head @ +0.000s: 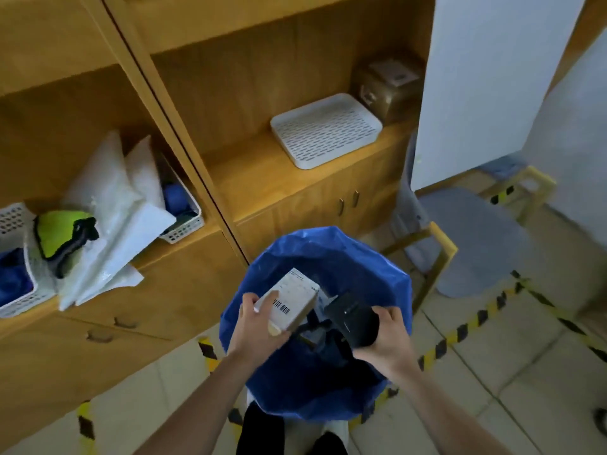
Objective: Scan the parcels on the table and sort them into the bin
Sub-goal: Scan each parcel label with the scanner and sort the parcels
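My left hand (pixel 258 326) grips a small box parcel (pixel 292 298) with a white label and a barcode, held tilted over the mouth of the bin. My right hand (pixel 382 336) holds a black handheld scanner (pixel 353 320) just to the right of the parcel, its head turned toward the label. Below both hands stands the bin lined with a blue plastic bag (pixel 345 261). Dark items lie inside the bin, partly hidden by my hands.
A wooden shelf unit (pixel 203 77) fills the left and back. On it sit a white perforated tray (pixel 325 129), a brown box (pixel 389 83), white poly mailers (pixel 108 205) and white baskets (pixel 184 221). A grey chair (pixel 473 238) stands to the right. Yellow-black tape marks the tiled floor.
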Available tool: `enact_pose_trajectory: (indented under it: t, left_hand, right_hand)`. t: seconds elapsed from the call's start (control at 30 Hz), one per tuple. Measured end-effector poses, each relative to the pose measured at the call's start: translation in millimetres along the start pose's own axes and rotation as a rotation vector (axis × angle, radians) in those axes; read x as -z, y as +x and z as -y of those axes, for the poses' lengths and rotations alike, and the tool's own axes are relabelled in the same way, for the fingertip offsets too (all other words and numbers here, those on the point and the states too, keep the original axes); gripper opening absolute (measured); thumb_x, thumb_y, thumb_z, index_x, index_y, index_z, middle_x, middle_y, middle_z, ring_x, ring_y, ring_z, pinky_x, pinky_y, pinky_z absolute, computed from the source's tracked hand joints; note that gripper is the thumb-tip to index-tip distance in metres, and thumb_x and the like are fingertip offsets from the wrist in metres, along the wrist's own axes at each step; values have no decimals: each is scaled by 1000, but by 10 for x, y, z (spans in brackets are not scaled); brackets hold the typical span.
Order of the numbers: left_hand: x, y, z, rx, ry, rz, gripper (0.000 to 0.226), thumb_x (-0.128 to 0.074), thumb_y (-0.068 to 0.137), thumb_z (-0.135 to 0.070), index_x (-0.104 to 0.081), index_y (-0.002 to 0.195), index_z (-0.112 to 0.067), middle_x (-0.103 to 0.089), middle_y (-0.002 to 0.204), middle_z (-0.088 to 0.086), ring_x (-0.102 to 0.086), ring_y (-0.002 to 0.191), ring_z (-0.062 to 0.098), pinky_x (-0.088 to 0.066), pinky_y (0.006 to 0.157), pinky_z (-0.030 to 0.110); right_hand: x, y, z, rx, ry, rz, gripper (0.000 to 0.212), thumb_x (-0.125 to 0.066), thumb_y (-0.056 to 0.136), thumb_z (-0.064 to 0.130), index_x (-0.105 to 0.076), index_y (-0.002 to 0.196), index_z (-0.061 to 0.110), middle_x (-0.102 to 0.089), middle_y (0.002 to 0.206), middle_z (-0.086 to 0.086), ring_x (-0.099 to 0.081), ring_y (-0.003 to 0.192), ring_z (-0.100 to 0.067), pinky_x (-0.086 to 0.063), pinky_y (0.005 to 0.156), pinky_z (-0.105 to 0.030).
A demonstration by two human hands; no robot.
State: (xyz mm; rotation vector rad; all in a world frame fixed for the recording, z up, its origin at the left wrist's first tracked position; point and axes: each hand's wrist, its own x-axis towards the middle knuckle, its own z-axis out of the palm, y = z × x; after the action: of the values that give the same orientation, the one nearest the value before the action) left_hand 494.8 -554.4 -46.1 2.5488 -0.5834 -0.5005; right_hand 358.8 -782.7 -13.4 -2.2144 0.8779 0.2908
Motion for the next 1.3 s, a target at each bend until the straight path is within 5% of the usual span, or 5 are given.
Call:
enact_pose_trajectory:
  t: [0.37,0.67,0.77,0.9,1.3]
  left_hand:
    - [-1563,1333,816,-19,-72,113,87,-80,71,-39,-36,144,-27,-18,118,-10,-34,115,13,-49,90,25]
    - [-3231,2116,1518,53,-106,100,95,-81,72,-41,-27,149,-24,-21,131,6,-36,121,24,-43,104,35]
    - [-3500,2282,1614,89,-141,91,106,-84,69,-41,-18,152,-30,-8,142,8,-22,131,27,-34,112,36]
    - [-3544,2357,1667,68,18,179,116,-82,68,-52,-4,153,-37,10,150,6,-2,139,30,-27,116,43]
    - [-2265,2096,1032,-53,201,388,63,-58,93,-37,-28,147,-26,-31,142,5,-34,130,23,-50,91,40]
  right_hand:
    - [-1363,1262,-666,-244,53,-13,81,-78,51,40,-47,125,24,-32,112,10,-55,99,-21,-52,80,-42]
    - [-2539,2266,-1459,-308,48,-10,72,-80,55,35,-46,118,27,-33,119,8,-55,105,-21,-51,87,-45]
    - [-2739,2444,-1600,-323,74,-10,69,-79,57,32,-46,118,27,-34,121,7,-58,103,-23,-51,89,-45]
    - [-2810,2474,-1678,-324,81,-2,70,-80,57,32,-48,120,25,-36,121,7,-57,104,-24,-50,89,-46]
    - [-2064,1721,-868,-376,119,-1,80,-81,59,35,-44,128,23,-33,125,7,-51,108,-23,-49,92,-49]
